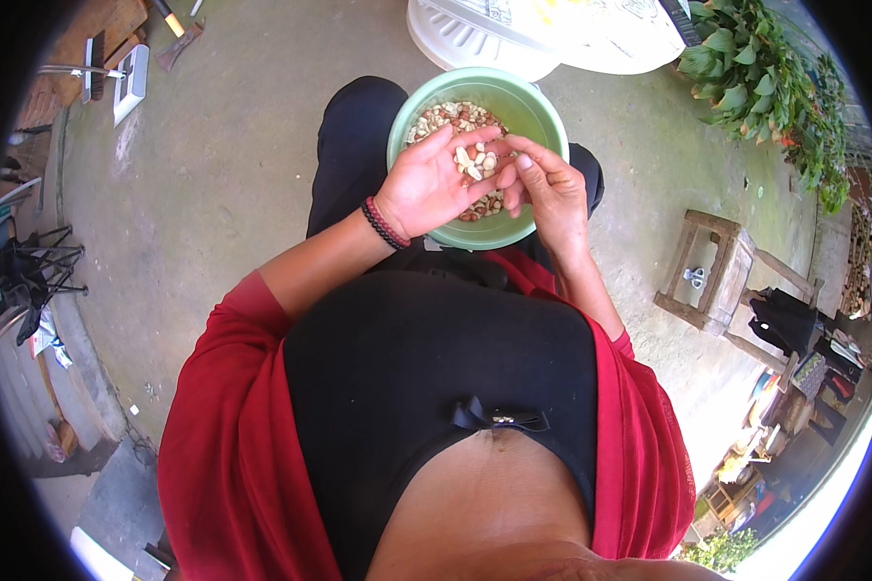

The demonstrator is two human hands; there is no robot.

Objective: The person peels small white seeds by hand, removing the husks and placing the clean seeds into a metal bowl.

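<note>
A light green plastic basin (550, 131) sits between my knees. Inside it lie many peanut kernels (450, 116), some pale and skinless, others with reddish-brown skins. My left hand (429, 174) is palm up over the basin and cups several mostly pale peanut kernels (474, 163) at the base of its fingers. My right hand (548, 185) is beside it on the right, thumb and index finger brought together next to the left fingertips. A tiny pale bit seems to show at that pinch, but whether it is held is not clear. Both hands partly cover the basin's contents.
A white plastic stool or table (479, 43) stands just beyond the basin. Leafy green plants (741, 72) fill the far right. To the right is a wooden stool (712, 276) on its side. A dustpan (131, 83) and an axe (178, 43) lie far left on the concrete floor (225, 145).
</note>
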